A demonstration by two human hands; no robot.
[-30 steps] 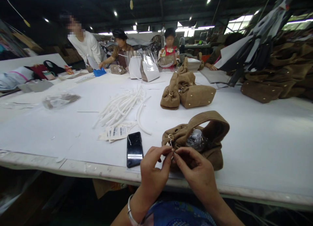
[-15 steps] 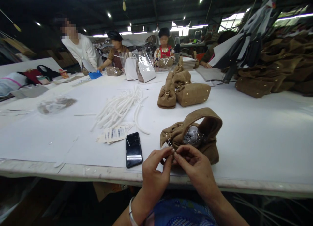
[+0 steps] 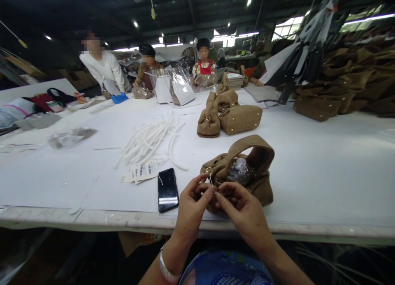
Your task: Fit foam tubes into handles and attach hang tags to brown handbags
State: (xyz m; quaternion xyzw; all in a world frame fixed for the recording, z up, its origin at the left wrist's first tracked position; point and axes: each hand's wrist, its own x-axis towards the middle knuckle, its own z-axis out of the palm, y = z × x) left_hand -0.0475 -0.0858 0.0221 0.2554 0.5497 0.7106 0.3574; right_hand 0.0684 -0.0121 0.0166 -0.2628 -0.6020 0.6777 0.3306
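- Brown handbag (image 3: 226,167) sits on our desk (image 3: 324,174), right of the black phone (image 3: 168,190).
- Our left hand (image 3: 189,205) pinches the white string (image 3: 210,179) below the bag's gold ring (image 3: 209,170).
- Our right hand (image 3: 247,207) pinches that string too, just beside.

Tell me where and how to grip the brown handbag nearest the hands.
Grip its handle at the top, probably from above and the right: it arches up with a gap beneath, while the left hand and right hand crowd the near left of the handbag.
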